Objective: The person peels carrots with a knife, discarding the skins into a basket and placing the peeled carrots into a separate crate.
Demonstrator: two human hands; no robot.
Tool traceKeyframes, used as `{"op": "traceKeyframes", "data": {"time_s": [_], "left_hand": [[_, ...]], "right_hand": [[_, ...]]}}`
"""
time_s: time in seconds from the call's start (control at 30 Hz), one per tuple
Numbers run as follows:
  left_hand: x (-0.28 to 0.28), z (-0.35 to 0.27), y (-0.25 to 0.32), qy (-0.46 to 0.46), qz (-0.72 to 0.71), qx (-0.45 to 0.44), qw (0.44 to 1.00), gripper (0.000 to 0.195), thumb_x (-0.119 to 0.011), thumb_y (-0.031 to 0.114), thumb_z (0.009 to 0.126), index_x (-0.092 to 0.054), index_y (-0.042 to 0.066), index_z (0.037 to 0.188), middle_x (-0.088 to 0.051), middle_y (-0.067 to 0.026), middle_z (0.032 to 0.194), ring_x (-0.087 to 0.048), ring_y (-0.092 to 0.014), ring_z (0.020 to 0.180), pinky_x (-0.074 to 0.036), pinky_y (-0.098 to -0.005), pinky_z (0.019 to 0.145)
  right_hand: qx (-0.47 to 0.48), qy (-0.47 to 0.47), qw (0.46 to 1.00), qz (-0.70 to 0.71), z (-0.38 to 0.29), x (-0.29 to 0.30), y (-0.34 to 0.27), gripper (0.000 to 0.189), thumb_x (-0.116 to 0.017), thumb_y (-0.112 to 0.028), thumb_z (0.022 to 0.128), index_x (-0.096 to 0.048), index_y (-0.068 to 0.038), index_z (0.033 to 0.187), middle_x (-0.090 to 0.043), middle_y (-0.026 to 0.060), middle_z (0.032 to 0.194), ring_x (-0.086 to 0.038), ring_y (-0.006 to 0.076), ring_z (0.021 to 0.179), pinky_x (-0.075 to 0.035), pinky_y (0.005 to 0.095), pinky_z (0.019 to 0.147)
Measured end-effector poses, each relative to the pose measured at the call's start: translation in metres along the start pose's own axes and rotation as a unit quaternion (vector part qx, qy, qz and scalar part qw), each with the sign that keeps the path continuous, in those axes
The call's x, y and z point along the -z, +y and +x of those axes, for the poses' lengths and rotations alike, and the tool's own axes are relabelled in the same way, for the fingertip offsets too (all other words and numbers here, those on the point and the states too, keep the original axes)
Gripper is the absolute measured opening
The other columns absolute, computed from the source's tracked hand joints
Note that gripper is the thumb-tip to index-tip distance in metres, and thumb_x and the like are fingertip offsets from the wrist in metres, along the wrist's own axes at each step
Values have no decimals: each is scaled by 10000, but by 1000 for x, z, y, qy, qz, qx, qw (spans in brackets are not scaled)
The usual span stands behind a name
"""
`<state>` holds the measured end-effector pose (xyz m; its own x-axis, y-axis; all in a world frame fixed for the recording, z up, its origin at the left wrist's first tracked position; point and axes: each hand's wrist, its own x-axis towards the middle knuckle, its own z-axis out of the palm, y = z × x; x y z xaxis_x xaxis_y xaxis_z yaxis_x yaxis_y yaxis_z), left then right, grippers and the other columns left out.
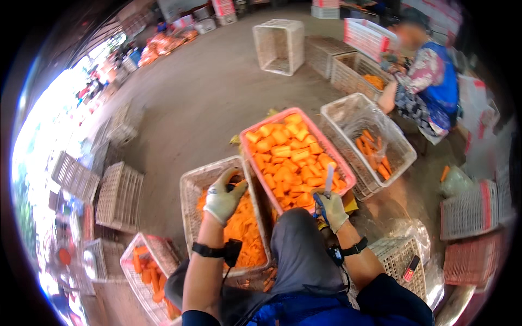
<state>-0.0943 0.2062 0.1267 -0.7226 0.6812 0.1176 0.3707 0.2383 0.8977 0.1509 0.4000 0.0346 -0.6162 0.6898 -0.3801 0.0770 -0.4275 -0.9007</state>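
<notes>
My left hand (222, 197), in a white work glove, is over a crate (188, 203) of orange carrot peelings (244, 234). Its fingers curl around a small dark area; whether that is an object is unclear. In a matching glove, my right hand (335, 211) grips a knife (329, 179) with its blade pointing up and away from me. The blade stands in front of the near right corner of a pink crate (256, 163), which is heaped with cut, peeled carrot pieces (289, 153).
Whole carrots (369, 148) lie in a plastic-lined crate (326, 110) at right. Another crate (130, 256) at lower left holds carrots. A red-and-black phone (411, 268) rests on an upturned crate (391, 256). A person (432, 81) sits beyond, beside more crates.
</notes>
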Motion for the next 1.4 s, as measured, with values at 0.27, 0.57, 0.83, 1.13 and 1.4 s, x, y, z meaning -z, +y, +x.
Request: {"op": "traceKeyframes", "data": {"time_s": [0.27,0.57,0.83,1.13,1.4], "left_hand": [[235,-211,-98,352,-13,108,930,280,-651,19,921,-647,-20,1198,-661,-51,912,-624,-122,796,-530,-257,713],[229,-469,-202,142,299,455,827,700,-705,393,793,-549,61,1389,-611,-214,1344,-570,-330,1273,-432,-357,1077],[223,-459,-239,-78,337,469,813,352,-546,374,917,-724,167,1139,-723,-102,1160,-661,-267,1140,-413,-421,1040],[226,-476,-251,-119,356,437,817,308,-531,261,919,-767,142,1077,-733,-99,1144,-676,-251,1105,-471,-371,959],[216,-527,-234,-208,298,427,828,352,-554,267,849,-732,194,1143,-711,-88,1202,-646,-247,1161,-485,-382,972]], "right_hand": [[-3,-205,978,44,-64,-143,-8,181,-560,-136,1012,-667,-17,1095,-518,-3,639,-528,92,504,-473,254,464],[-66,-315,944,-75,-109,-225,92,154,-620,-148,984,-679,-40,1077,-542,40,652,-559,150,531,-494,340,474],[-60,-220,958,-174,-81,-223,147,181,-610,-150,985,-656,-29,1112,-515,30,614,-532,171,468,-469,368,419],[-60,-197,944,-256,-137,-257,138,165,-603,-124,989,-657,-17,1101,-516,27,597,-500,154,446,-431,316,407],[-90,-189,958,-195,-138,-238,136,146,-580,-137,997,-643,-39,1085,-488,14,601,-500,156,486,-468,337,457]]}}
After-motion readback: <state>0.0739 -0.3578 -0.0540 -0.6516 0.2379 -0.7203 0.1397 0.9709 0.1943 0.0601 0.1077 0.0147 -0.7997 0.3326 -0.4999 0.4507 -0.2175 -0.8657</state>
